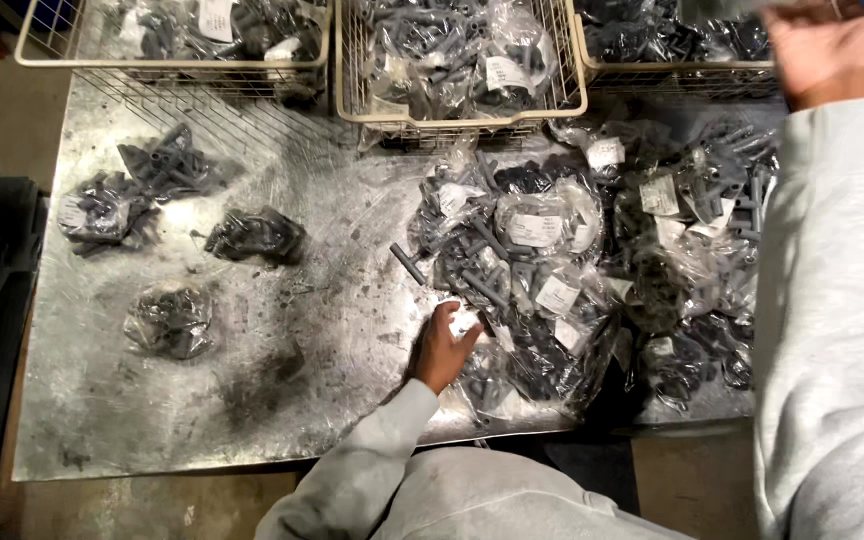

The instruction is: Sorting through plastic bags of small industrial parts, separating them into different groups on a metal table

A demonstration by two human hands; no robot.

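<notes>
Head view: nearest, the left hand [442, 345] rests with fingers spread on a clear plastic bag of grey pipe fittings [487, 375] at the near edge of a heap of such bags [592, 270], pressing rather than gripping. I judge the film slick and crinkly, the hard fittings inside heavy and loose; pinching gathered film should hold best. Beneath is a scuffed steel table [282, 380]. Farther off, the right hand [827, 45] hovers open and empty over a wire basket [672, 70].

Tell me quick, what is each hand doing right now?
Left hand: open, fingertips resting on a clear plastic bag of grey parts on the metal table.
Right hand: raised, open, holding nothing, by the rightmost wire basket.
</notes>
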